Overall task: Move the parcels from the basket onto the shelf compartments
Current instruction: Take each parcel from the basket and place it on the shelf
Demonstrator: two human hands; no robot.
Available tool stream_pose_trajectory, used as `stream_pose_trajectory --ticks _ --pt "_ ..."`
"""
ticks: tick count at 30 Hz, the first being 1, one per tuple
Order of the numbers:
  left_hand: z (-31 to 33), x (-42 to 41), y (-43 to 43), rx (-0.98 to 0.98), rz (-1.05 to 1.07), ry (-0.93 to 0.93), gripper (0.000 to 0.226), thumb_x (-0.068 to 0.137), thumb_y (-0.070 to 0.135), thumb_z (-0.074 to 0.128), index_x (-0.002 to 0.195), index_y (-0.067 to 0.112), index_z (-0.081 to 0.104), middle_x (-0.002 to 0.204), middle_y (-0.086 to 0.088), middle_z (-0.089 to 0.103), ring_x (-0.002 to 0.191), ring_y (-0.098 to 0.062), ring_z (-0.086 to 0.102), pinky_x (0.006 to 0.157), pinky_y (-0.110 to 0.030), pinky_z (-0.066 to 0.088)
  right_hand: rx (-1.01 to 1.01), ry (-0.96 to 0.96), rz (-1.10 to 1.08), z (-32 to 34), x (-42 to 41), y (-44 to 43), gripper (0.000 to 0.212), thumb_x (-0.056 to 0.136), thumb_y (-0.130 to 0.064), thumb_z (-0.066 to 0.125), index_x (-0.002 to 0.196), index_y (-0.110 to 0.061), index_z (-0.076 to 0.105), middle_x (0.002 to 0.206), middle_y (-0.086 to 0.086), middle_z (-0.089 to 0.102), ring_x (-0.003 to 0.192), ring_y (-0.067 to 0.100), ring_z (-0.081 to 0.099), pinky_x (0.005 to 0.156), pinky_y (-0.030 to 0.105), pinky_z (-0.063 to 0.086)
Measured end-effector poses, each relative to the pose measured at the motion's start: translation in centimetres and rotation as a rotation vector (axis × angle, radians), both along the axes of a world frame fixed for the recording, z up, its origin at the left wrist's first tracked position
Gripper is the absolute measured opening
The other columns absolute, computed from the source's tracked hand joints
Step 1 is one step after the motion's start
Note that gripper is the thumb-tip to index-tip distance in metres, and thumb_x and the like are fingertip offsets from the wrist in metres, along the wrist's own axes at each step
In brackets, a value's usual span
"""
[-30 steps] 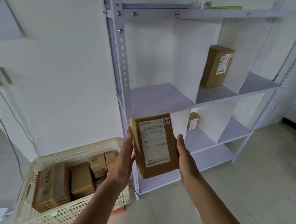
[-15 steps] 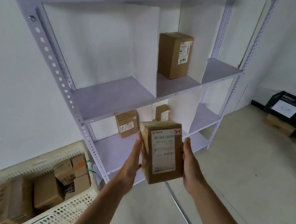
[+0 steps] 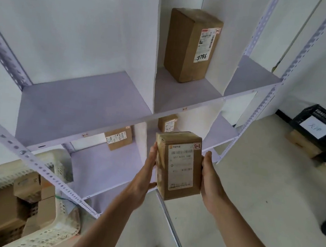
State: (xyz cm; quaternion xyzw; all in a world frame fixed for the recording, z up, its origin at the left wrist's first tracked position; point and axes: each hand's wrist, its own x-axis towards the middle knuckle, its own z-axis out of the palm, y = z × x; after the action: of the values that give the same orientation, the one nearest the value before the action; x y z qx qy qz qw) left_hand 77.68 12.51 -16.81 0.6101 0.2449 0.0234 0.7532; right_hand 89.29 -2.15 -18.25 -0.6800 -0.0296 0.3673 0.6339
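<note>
We see a white-labelled brown parcel (image 3: 178,165), a pale lilac shelf (image 3: 83,103) with hole-punched uprights (image 3: 38,168), and a cream perforated basket (image 3: 62,231).

The shelf (image 3: 79,104) bears a tall parcel (image 3: 190,45), squat parcel (image 3: 118,139), small parcel (image 3: 167,122).

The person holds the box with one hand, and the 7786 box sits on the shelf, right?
No: the head view shows both the left hand and the right hand holding the box. The 7786 box does sit on the shelf.
</note>
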Motion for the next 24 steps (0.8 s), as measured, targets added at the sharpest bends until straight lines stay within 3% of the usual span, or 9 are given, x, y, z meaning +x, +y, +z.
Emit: stream_pose_trajectory --ticks 4,7,9,11,13,16,20,22,24 --pt "-1.3 4.5 0.9 -0.027 0.041 0.014 0.049 0.107 0.068 0.010 0.109 0.086 0.056 0.157 0.022 0.044 0.157 -0.018 0.033 0.123 -0.070 0.028 -0.027 0.011 0.022 -0.9 4.6 1.3 0.079 0.092 -0.080 0.017 0.137 -0.037 0.065 0.126 -0.005 0.076 0.122 0.018 0.070 0.114 0.054 0.047" --pt "-2.6 7.0 1.5 -0.051 0.105 0.036 0.047 0.099 0.084 0.018 0.131 0.074 0.051 0.167 0.014 0.035 0.156 -0.018 0.032 0.122 -0.071 0.029 -0.036 0.021 0.047 -1.9 7.3 2.1 0.076 0.097 -0.077 0.014 0.139 -0.038 0.063 0.127 -0.005 0.076 0.121 0.017 0.070 0.112 0.052 0.049" --pt "-3.8 8.5 1.8 -0.063 0.149 0.071 0.081 0.079 0.100 0.029 0.146 0.056 0.044 0.165 0.012 0.034 0.157 -0.021 0.031 0.122 -0.070 0.030 -0.036 0.023 0.067 -2.7 9.0 2.6 0.073 0.099 -0.074 0.013 0.139 -0.038 0.063 0.125 -0.006 0.077 0.117 0.014 0.072 0.109 0.048 0.051" --pt "-4.7 9.8 1.9 -0.074 0.181 0.097 0.099 0.070 0.104 0.033 0.151 0.048 0.041 0.163 0.011 0.034 0.156 -0.022 0.032 0.123 -0.070 0.029 -0.041 0.029 0.094 -3.3 10.8 3.0 0.074 0.098 -0.074 0.015 0.138 -0.036 0.064 0.121 -0.007 0.078 0.112 0.012 0.074 0.100 0.042 0.055" --pt "-4.9 11.2 2.0 -0.084 0.215 0.088 0.091 0.076 0.099 0.029 0.152 0.050 0.043 0.165 0.009 0.035 0.157 -0.022 0.030 0.124 -0.070 0.025 -0.044 0.046 0.119 -4.2 12.6 3.6 0.076 0.094 -0.076 0.018 0.135 -0.033 0.066 0.119 -0.006 0.079 0.114 0.015 0.073 0.098 0.040 0.056" --pt "-5.5 13.3 2.2 -0.088 0.296 0.078 0.078 0.083 0.092 0.022 0.151 0.059 0.043 0.165 0.009 0.039 0.156 -0.019 0.031 0.124 -0.070 0.023 -0.058 0.062 0.152 -6.2 15.7 4.4 0.066 0.100 -0.072 0.019 0.130 -0.038 0.067 0.122 -0.010 0.077 0.125 0.015 0.066 0.115 0.047 0.045" --pt "-7.1 16.9 1.7 -0.080 0.399 0.091 0.057 0.087 0.085 0.016 0.132 0.073 0.049 0.155 0.019 0.049 0.151 -0.014 0.036 0.123 -0.064 0.025 -0.075 0.115 0.275 -9.4 20.0 5.2 0.056 0.105 -0.065 0.017 0.125 -0.043 0.064 0.119 -0.021 0.076 0.132 0.010 0.059 0.122 0.043 0.036" --pt "-8.7 18.7 1.5 -0.077 0.467 0.094 0.060 0.087 0.083 0.017 0.139 0.069 0.045 0.161 0.018 0.045 0.154 -0.014 0.034 0.125 -0.064 0.022 -0.083 0.133 0.329 -11.0 22.1 5.9 0.053 0.106 -0.063 0.016 0.123 -0.044 0.063 0.120 -0.024 0.073 0.134 0.011 0.058 0.123 0.042 0.036" --pt "-11.2 20.0 1.7 -0.086 0.530 0.095 0.072 0.089 0.085 0.018 0.154 0.061 0.037 0.168 0.018 0.038 0.158 -0.013 0.029 0.127 -0.068 0.016 -0.099 0.150 0.384 -12.8 24.0 6.6 0.053 0.107 -0.062 0.015 0.130 -0.043 0.058 0.137 -0.019 0.063 0.146 0.015 0.047 0.128 0.044 0.028"
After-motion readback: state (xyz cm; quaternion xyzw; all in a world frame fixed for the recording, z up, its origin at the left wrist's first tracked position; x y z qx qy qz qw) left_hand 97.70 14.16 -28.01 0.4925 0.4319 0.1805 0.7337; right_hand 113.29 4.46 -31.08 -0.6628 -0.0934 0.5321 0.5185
